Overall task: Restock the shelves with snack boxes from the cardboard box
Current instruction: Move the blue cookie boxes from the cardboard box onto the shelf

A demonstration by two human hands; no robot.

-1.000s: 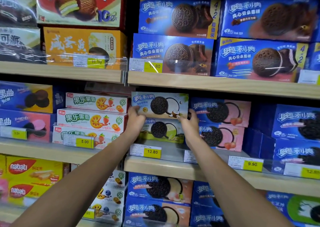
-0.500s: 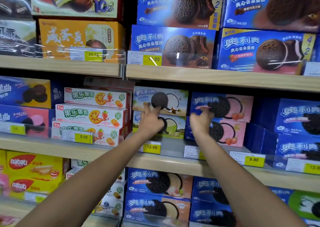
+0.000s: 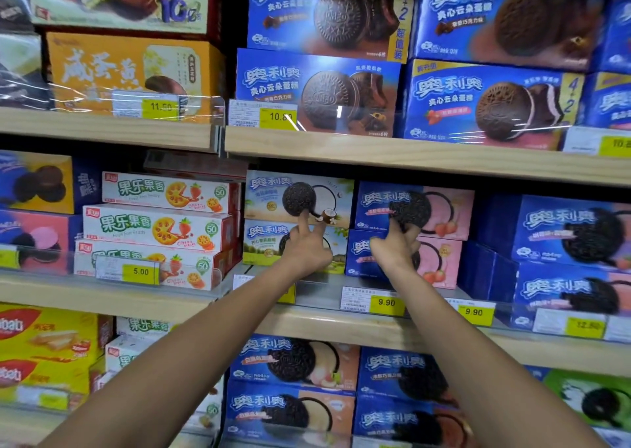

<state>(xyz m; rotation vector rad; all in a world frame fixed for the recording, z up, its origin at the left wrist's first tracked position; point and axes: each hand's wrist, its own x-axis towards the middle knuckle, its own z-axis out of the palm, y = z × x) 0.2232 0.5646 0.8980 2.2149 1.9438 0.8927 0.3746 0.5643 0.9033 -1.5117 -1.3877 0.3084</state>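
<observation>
On the middle shelf [image 3: 341, 324] a coconut cookie box [image 3: 269, 191] lies on top of a green cookie box [image 3: 261, 242]. My left hand [image 3: 307, 242] presses two straight fingertips against the front of the coconut box. My right hand [image 3: 397, 242] touches the front of the upper pink strawberry cookie box [image 3: 447, 208], which sits on a second pink box [image 3: 440, 263]; its fingers look partly bent. Neither hand holds a box. The cardboard box is out of view.
Large blue cookie-cake boxes [image 3: 317, 89] fill the upper shelf. White fruit-biscuit boxes [image 3: 153, 225] are stacked to the left, blue boxes [image 3: 566, 229] to the right. More cookie boxes [image 3: 293, 362] sit on the lower shelf. Yellow price tags [image 3: 387, 302] line the shelf edges.
A second ago both hands gripped the coconut box by its ends while setting it on the stack. They have let go, and now fingertips press on the box fronts.
</observation>
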